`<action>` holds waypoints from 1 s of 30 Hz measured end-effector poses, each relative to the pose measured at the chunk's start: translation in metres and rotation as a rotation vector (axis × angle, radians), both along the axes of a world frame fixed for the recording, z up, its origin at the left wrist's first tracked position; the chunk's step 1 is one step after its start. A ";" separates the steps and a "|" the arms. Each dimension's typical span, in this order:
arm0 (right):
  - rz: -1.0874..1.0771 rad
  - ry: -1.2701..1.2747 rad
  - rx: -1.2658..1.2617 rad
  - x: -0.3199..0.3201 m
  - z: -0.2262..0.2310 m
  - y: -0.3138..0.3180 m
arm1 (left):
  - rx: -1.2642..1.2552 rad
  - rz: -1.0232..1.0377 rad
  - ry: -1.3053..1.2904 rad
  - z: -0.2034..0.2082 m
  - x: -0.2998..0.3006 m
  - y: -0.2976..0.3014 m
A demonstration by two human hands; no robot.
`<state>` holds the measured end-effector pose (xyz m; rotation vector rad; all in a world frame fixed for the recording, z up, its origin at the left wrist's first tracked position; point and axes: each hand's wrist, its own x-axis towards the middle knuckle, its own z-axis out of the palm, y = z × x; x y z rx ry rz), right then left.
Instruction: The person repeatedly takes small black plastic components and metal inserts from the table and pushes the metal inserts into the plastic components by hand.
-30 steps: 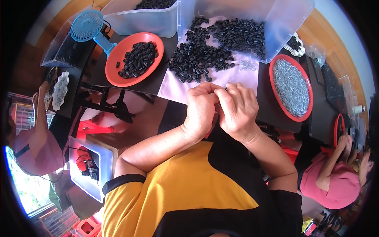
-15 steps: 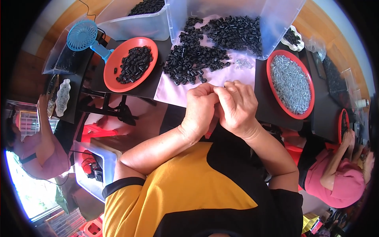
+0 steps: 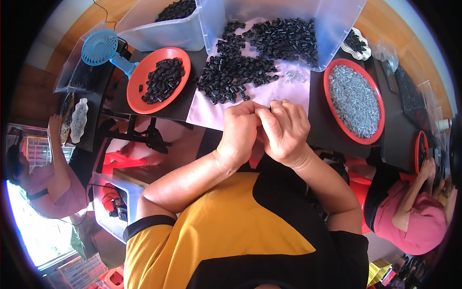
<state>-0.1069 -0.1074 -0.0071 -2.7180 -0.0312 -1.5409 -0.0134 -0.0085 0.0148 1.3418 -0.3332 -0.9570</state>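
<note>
The person's left hand (image 3: 239,134) and right hand (image 3: 285,131) are pressed together right at the near edge of the pale pink sheet (image 3: 269,94), fingers curled in tight and fingertips meeting over something tiny and dark, too small to really tell what it is, looks like both hands are pinching it between them. Just past the hands there's a big spill of small black tube pieces (image 3: 231,77) on the sheet, running back into a tipped clear plastic bin (image 3: 332,29), plus a little cluster of small silvery parts (image 3: 294,76) near the right hand. To the left sits an orange plate (image 3: 139,98) with more black pieces, to the right a red plate (image 3: 332,103) full of silvery metal bits. A blue handheld fan (image 3: 101,48) sits at far left, and other people work at both sides
</note>
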 end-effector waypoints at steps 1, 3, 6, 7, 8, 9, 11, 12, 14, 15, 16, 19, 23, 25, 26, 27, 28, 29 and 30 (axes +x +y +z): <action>0.005 0.001 0.001 0.001 -0.001 0.003 | 0.009 -0.016 0.006 -0.001 0.001 0.002; -0.040 -0.032 0.003 0.006 0.000 0.007 | -0.023 0.030 0.044 -0.003 -0.002 -0.001; -0.027 0.050 0.037 0.001 0.003 0.009 | -0.046 0.058 0.083 -0.005 -0.001 0.000; -0.013 0.064 0.054 0.000 0.006 0.006 | -0.033 0.040 0.086 -0.005 0.000 0.001; 0.000 0.078 0.071 -0.002 0.010 0.002 | -0.032 0.005 0.102 -0.004 0.001 0.001; 0.064 0.092 0.185 -0.002 0.015 -0.003 | -0.030 -0.029 0.119 -0.003 0.001 0.001; 0.101 0.050 0.228 0.001 0.016 -0.011 | -0.044 -0.064 0.158 0.001 0.006 0.003; 0.108 0.025 0.221 0.003 0.015 -0.013 | -0.045 -0.111 0.167 0.002 0.010 0.003; 0.117 0.008 0.218 0.003 0.013 -0.013 | -0.052 -0.162 0.151 0.001 0.015 0.001; 0.119 0.015 0.219 0.002 0.012 -0.013 | -0.052 -0.160 0.157 0.000 0.016 0.001; 0.128 0.011 0.241 0.002 0.011 -0.013 | -0.056 -0.160 0.148 -0.001 0.016 0.002; 0.152 0.042 0.266 -0.001 0.014 -0.012 | -0.066 -0.144 0.133 -0.003 0.014 0.003; 0.216 0.150 0.428 -0.011 0.026 -0.018 | -0.108 -0.138 0.134 -0.007 0.011 0.004; 0.211 0.175 0.505 -0.012 0.025 -0.019 | -0.098 -0.144 0.109 -0.008 0.009 0.004; 0.206 0.197 0.582 -0.012 0.024 -0.019 | -0.087 -0.151 0.081 -0.007 0.008 0.004; 0.205 0.199 0.584 -0.012 0.024 -0.019 | -0.087 -0.151 0.083 -0.006 0.008 0.005; 0.208 0.217 0.632 -0.011 0.025 -0.019 | -0.070 -0.147 0.057 -0.005 0.007 0.005; 0.209 0.234 0.680 -0.011 0.026 -0.019 | -0.053 -0.144 0.031 -0.004 0.006 0.006; 0.211 0.237 0.682 -0.011 0.028 -0.019 | -0.052 -0.142 0.033 -0.005 0.005 0.007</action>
